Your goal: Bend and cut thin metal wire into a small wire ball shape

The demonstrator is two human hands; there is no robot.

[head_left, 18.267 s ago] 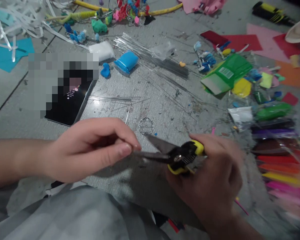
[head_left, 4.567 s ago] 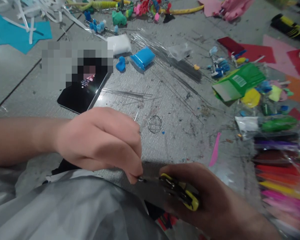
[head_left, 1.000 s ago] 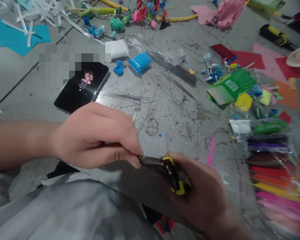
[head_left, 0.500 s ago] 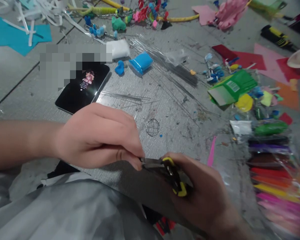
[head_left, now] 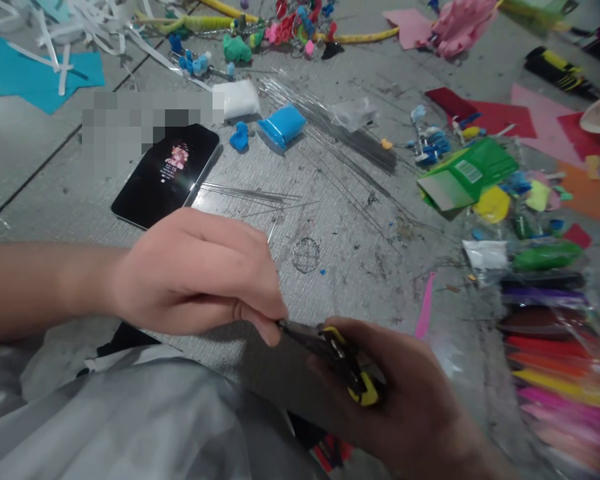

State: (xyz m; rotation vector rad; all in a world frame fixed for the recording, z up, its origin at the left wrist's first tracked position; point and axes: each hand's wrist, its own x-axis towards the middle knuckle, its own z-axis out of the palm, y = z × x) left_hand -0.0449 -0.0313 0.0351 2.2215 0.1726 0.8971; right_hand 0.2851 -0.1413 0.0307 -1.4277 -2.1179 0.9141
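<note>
Gripping yellow-and-black scissors (head_left: 343,360) in the right hand (head_left: 405,400), pinching with the left hand (head_left: 205,273).
Lowering the handles since half a second ago, likely adjusting the bite at the left fingertips; hiding any pinched piece there; leaving a wire ring (head_left: 305,255) just beyond.

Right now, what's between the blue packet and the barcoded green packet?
In the head view, between the blue packet and the barcoded green packet lie a bundle of thin wires, crumpled clear plastic, a small orange bit and some blue pieces.
</note>
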